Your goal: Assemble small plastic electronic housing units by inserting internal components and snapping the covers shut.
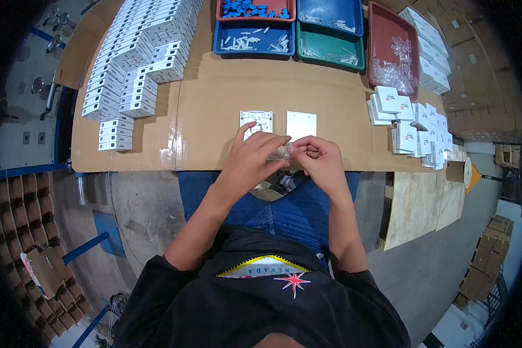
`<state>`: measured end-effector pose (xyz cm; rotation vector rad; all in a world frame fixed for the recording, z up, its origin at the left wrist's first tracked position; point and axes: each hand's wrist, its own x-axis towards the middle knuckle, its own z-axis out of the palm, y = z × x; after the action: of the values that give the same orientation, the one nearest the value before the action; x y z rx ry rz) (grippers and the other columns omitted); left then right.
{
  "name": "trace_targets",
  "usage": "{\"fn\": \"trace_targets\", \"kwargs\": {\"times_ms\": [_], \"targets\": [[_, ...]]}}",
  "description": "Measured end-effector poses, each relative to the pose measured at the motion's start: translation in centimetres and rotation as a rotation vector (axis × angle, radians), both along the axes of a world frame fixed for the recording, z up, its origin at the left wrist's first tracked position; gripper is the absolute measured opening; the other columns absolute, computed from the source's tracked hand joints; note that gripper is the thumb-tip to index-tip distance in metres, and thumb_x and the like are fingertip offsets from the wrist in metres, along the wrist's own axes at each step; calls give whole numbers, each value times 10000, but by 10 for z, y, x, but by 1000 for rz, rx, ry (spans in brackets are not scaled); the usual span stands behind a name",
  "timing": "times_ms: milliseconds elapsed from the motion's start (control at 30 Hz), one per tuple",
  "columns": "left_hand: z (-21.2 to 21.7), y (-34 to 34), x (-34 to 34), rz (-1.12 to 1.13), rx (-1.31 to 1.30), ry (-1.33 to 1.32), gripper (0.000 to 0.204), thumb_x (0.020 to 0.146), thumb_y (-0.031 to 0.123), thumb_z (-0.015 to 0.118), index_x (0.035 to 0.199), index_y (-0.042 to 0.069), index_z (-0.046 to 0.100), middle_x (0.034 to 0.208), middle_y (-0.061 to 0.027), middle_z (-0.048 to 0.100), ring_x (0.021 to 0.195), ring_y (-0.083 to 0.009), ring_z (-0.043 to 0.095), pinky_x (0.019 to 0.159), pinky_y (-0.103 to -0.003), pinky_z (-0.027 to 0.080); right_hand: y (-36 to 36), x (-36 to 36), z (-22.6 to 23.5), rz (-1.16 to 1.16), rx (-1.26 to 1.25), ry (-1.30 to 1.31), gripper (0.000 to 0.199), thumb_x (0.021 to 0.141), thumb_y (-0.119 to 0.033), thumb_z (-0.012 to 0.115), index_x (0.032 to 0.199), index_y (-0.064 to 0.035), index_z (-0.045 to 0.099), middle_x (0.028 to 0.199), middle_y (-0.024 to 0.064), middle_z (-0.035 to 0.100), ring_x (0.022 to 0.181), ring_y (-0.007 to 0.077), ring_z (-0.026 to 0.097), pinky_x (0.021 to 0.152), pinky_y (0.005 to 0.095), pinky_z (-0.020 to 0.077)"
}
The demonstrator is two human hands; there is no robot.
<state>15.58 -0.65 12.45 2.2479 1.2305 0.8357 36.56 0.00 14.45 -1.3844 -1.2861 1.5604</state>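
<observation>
A small clear plastic bag (280,153) is pinched between my two hands at the table's near edge. My left hand (249,158) grips its left side with thumb and fingers, the index finger reaching outward. My right hand (322,165) pinches the other side between thumb and fingertips. What lies inside the bag, if anything, is too small to make out. Just beyond my left hand rests a white plastic housing (264,123) with its inner side up, partly covered by my fingers. To its right lies a flat white cover plate (301,123), close beyond my right hand.
Stacked white boxes (134,53) fill the left side. At the back stand a red bin (256,20) of blue pieces, blue bins (254,55) and a green bin (307,51) of small white parts. A red tray (385,20) holds clear bags; small white boxes (407,137) pile up at right.
</observation>
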Motion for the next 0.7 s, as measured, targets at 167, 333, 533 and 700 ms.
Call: {"fn": "trace_targets", "kwargs": {"times_ms": [167,333,533,700], "targets": [[2,1,3,58,-76,-129,526,803,269,842,1286,127,690,1165,-72,731,1125,-237,666,1153,-463,345,1,7,2,1,-72,179,123,955,-11,696,1064,38,725,912,39,737,831,82,682,733,207,534],[-3,1,1,69,-137,-256,472,830,231,822,1270,110,699,1144,-93,734,1083,-265,684,1108,-433,405,-3,4,-5,100,199,201,167,961,5,651,1107,16,731,1030,44,748,808,76,664,693,203,510],[7,-1,3,19,-462,-481,476,825,125,839,1272,39,700,1180,-110,734,1107,-212,681,990,-348,520,-5,8,3,206,186,50,201,943,23,629,1105,-1,746,1050,55,749,835,77,662,688,217,498],[10,1,0,-35,-555,-505,483,826,119,854,1270,20,692,1152,-89,735,1089,-182,674,997,-330,512,-2,10,10,231,328,-102,206,927,23,641,1096,-11,754,1015,62,748,799,93,656,672,231,495]]}}
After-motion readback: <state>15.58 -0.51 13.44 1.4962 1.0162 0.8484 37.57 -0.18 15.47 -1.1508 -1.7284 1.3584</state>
